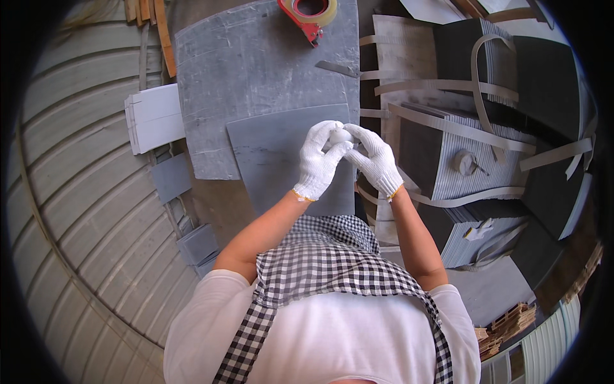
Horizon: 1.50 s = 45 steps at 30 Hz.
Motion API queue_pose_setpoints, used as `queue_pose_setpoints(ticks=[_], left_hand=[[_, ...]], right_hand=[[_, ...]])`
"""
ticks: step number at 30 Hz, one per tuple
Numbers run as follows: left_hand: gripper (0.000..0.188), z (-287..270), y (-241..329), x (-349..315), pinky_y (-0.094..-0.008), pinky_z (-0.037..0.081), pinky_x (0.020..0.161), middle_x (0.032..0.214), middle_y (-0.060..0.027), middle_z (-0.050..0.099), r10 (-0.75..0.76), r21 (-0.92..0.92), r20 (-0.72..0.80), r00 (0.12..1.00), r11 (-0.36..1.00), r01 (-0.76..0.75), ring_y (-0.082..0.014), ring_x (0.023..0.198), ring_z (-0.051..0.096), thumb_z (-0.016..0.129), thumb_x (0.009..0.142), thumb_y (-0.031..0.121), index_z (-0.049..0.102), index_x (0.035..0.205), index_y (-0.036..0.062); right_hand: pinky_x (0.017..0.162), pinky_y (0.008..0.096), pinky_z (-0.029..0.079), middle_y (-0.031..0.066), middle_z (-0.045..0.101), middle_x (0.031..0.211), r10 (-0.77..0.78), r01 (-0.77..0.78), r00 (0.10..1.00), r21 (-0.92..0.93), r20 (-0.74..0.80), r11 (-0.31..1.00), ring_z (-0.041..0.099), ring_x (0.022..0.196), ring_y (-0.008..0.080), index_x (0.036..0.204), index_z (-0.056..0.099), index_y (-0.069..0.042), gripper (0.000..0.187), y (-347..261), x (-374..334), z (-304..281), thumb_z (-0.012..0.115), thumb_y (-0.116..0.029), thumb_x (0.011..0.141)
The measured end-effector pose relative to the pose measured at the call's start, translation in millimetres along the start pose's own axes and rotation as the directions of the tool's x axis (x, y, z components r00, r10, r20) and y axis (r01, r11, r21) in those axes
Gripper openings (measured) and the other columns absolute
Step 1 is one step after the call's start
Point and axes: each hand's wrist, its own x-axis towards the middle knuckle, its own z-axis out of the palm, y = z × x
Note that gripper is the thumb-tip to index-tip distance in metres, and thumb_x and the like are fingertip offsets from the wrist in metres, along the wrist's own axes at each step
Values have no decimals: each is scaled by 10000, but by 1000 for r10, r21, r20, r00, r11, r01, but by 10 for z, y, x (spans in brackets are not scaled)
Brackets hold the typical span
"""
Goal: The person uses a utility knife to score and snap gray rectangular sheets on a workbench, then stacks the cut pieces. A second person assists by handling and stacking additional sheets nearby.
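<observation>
Both hands wear white knitted gloves and meet over the right side of a smooth dark grey sheet [275, 166]. My left hand [318, 161] and my right hand [375, 161] close their fingertips round a small white rounded thing [341, 137]. Its kind I cannot make out, since the fingers cover part of it. The sheet lies at the near edge of a scuffed grey work surface [256, 83]. Beyond the hands, a flat grey metal strip [337, 68] rests on that surface. Farther off sits a red tape dispenser [309, 31] with a roll of tape.
On the right stand stacks of dark grey sheets [480, 157] bound with pale straps [460, 131]. A tape roll [465, 163] lies on one stack. White sheets [155, 118] and smaller grey pieces [198, 244] are at the left. Wooden slats [164, 38] stand at the far left.
</observation>
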Motion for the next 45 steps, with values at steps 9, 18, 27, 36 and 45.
queue_pose_setpoints(ticks=[9,18,27,36,45], left_hand=[[571,-51,-111,45,-402,509,950,1202,-121,641,251,364,108,962,891,-273,-300,1092,620,800,838,328,606,1299,53],[579,-319,-677,571,-548,315,1115,1360,-114,537,510,902,138,849,290,-321,-356,1298,459,732,841,397,580,1340,146],[560,-312,-689,595,-550,317,1111,1321,-110,547,501,896,130,855,311,-318,-350,1277,468,726,835,398,583,1311,139],[555,-312,-700,605,-549,319,1110,1318,-110,552,513,898,132,848,301,-321,-346,1275,471,721,841,406,585,1307,137],[548,-311,-706,603,-553,315,1114,1328,-110,552,492,899,135,860,303,-315,-346,1283,468,723,839,407,593,1301,141]], right_hand=[[868,342,542,120,685,1116,114,-106,992,146,-49,984,671,967,254,1227,664,-64,438,222,-62,-36,758,-265,849],[854,396,519,112,709,1062,40,-75,987,-227,-156,971,657,973,314,1168,690,-79,432,528,80,-61,709,-393,872],[864,391,512,127,717,1052,48,-88,984,-229,-173,969,661,988,318,1147,708,-68,433,651,164,-23,690,-416,890],[862,394,516,145,721,1056,105,-128,986,-178,-131,976,674,992,330,1145,712,-64,427,589,224,-45,660,-419,913],[854,392,521,156,721,1054,174,-187,979,-131,-104,974,682,985,334,1145,709,-55,441,567,273,-51,654,-426,913]])
